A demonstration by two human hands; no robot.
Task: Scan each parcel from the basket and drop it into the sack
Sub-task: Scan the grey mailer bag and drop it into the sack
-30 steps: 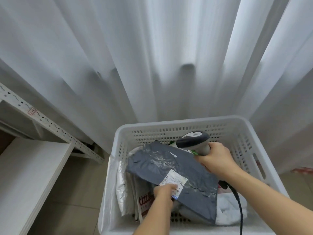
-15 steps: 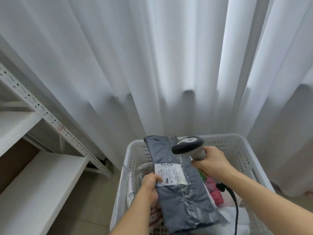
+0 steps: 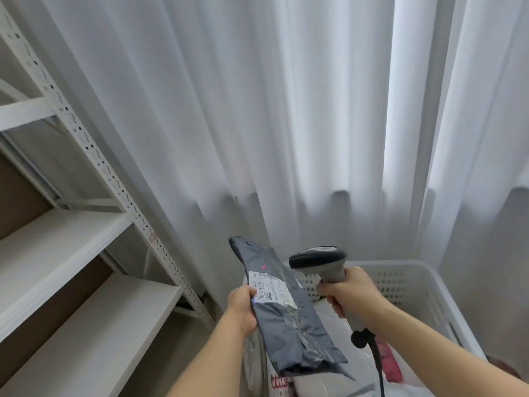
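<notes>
Here the grey parcel [image 3: 282, 305] is held tilted above the white basket [image 3: 406, 285], its label [image 3: 270, 289] up, the left hand [image 3: 243, 309] gripping its left edge. The right hand [image 3: 350, 293] grips the scanner [image 3: 320, 262] just right of it. White shelves [image 3: 57, 242] stand left.

Left forearm reaching up from the bottom edge, left hand [image 3: 242, 309] raised, fingers curled round the edge of a grey parcel [image 3: 282, 308], right forearm angled in from lower right, right hand [image 3: 350, 295] fisted round a scanner [image 3: 320, 260] handle, both hands near each other
</notes>
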